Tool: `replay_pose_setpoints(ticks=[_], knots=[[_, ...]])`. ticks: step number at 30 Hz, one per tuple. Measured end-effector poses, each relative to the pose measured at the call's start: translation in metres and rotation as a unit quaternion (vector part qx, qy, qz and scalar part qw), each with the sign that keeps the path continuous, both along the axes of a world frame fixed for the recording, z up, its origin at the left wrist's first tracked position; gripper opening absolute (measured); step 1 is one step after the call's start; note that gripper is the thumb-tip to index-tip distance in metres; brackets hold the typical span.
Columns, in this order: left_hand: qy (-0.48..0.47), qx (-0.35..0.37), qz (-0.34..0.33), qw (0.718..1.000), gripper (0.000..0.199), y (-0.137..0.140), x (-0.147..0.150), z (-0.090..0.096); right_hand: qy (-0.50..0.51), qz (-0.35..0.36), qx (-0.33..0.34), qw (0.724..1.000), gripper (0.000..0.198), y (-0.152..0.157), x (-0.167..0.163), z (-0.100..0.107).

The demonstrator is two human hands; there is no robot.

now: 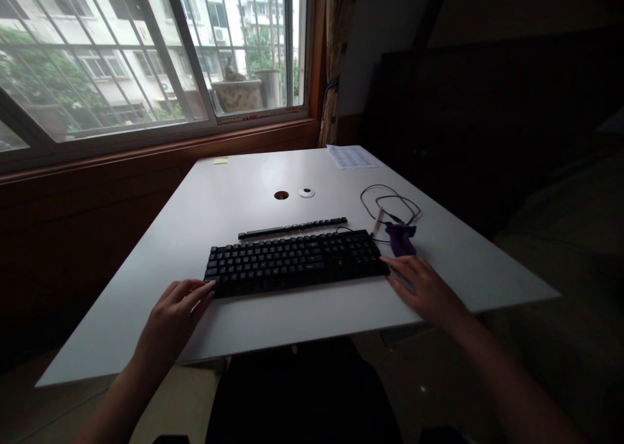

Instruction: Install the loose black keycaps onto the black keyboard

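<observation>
A black computer keyboard (287, 262) lies on the white table in front of me, its long side towards me. My left hand (178, 307) grips its near left corner, fingertips on the edge and thumb below. At the opposite end, my right hand (423, 287) holds the right edge between fingers and thumb. Just behind the keyboard lies a narrow black strip with a row of keys (316, 224). A crumpled purple cloth (400, 238) is close beyond my right hand, beside a slim light-coloured stick (377, 222) whose kind I cannot make out.
A thin black cable (390, 197) lies looped at the right of the white table (244, 327). Farther back are a round hole (281, 195), a white ring-shaped cover (307, 193), printed papers (353, 156) and a yellow note (221, 160). A barred window stands beyond.
</observation>
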State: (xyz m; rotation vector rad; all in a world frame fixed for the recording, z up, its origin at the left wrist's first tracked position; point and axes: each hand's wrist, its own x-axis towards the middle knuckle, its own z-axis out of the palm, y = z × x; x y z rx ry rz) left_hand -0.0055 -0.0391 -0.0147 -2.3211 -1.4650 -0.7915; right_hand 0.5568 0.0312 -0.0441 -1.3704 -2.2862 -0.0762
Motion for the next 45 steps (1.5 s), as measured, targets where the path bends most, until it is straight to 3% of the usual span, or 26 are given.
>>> replay_pose_setpoints(ticks=[24,35,40,45], knots=[[-0.029,-0.003,0.001,1.0,0.017,-0.002,0.008,0.002,-0.004,0.007,0.007,1.0,0.047,0.0,0.0,0.001],[-0.026,-0.046,-0.023,0.998,0.018,0.001,0.001,0.001,0.007,0.009,0.002,1.0,0.047,0.001,-0.001,0.002],[-0.056,-0.04,-0.029,0.997,0.015,0.005,-0.002,0.002,0.003,0.002,0.009,1.0,0.046,0.001,0.0,0.0],[-0.145,-0.072,0.021,0.987,0.021,0.002,0.002,0.004,0.001,0.002,0.0,1.0,0.046,0.0,0.0,0.001]])
